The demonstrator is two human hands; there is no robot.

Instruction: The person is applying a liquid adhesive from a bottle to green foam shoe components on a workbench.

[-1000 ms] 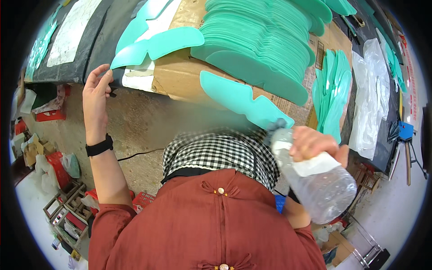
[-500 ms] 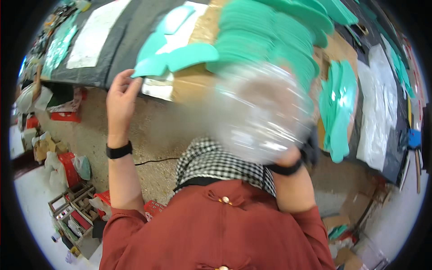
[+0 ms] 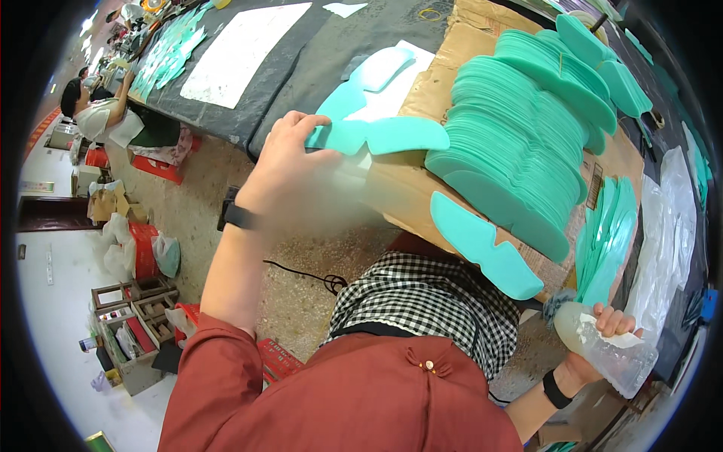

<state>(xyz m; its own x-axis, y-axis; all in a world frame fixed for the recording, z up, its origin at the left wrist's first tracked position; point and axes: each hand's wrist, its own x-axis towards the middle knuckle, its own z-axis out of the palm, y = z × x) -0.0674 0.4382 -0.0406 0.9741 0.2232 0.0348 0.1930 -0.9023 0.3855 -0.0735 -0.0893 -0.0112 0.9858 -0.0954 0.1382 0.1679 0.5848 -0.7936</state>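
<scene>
If your right hand point(image 3: 584, 368), its grip wrapped around the lower-right bottle point(image 3: 591, 345), swings inward, the lone green piece point(image 3: 471, 235) right of centre could fall; your left hand's point(image 3: 282, 162) grip I cannot tell.

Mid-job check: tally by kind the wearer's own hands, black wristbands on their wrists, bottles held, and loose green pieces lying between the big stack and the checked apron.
Left hand and right hand: 2
Black wristbands, one per wrist: 2
Bottle, gripped on the right: 1
Loose green piece: 1
Total: 6
</scene>
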